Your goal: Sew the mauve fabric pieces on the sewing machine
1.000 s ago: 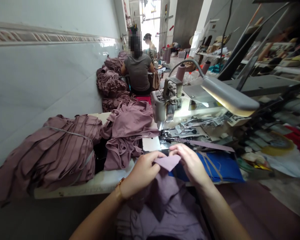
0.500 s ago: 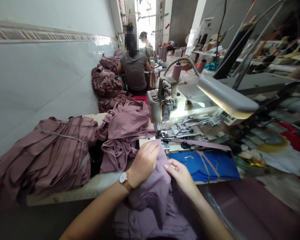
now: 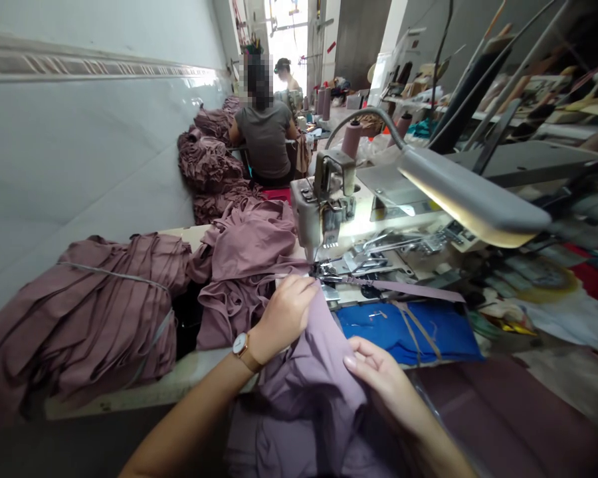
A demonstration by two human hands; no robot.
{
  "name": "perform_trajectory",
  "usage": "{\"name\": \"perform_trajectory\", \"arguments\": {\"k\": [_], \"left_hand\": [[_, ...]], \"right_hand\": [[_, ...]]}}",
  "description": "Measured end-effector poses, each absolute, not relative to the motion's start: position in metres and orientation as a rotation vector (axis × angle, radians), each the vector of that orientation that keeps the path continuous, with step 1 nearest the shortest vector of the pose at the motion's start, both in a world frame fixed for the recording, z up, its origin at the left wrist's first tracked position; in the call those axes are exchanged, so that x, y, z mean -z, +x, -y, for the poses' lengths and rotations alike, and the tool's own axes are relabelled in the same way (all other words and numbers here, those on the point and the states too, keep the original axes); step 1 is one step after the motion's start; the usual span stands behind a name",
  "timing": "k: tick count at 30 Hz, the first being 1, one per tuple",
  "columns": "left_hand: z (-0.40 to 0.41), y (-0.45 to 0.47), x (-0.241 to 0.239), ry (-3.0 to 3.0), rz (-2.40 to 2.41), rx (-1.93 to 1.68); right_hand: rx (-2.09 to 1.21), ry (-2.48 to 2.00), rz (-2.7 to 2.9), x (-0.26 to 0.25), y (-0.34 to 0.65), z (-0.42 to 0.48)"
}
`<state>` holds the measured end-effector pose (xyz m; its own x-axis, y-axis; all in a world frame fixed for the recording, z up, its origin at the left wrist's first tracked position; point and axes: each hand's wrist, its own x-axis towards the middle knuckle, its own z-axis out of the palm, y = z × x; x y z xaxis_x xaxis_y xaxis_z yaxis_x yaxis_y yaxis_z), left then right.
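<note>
My left hand (image 3: 285, 315), with a watch on the wrist, is closed on the top edge of a mauve fabric piece (image 3: 309, 392) and holds it right in front of the presser foot of the sewing machine (image 3: 323, 212). My right hand (image 3: 381, 378) grips the same fabric lower down, at its right edge, fingers curled round it. The cloth hangs from the table edge into my lap. A mauve strip (image 3: 408, 289) runs from the needle area to the right across the machine bed.
A tied bundle of mauve pieces (image 3: 84, 312) and a loose heap (image 3: 249, 262) lie left of the machine. A blue cloth (image 3: 428, 332) lies to the right, a lamp (image 3: 473, 196) hangs over the bed. Another person (image 3: 265, 136) sits ahead at another table. A white wall runs along the left.
Both hands held a small flat corner near the table edge; my left hand has carried the fabric up to the presser foot, my right hand has slid down along the cloth.
</note>
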<state>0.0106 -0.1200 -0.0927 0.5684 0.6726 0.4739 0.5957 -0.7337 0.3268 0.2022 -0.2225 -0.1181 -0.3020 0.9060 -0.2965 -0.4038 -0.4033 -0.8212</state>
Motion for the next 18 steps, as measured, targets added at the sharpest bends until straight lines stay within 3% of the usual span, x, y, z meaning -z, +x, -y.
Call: {"name": "perform_trajectory", "arguments": {"k": [9, 14, 18], "left_hand": [[0.094, 0.002, 0.079, 2.607, -1.144, -0.850], [0.185, 0.002, 0.091, 2.316, -1.399, -0.999], [0.269, 0.012, 0.154, 1.487, -1.295, -0.332]], "right_hand": [[-1.551, -1.221, 1.200, 0.138, 0.210, 0.218], [-1.463, -1.342, 1.449, 0.147, 0.233, 0.236], [-1.537, -1.424, 1.501, 0.150, 0.255, 0.257]]}}
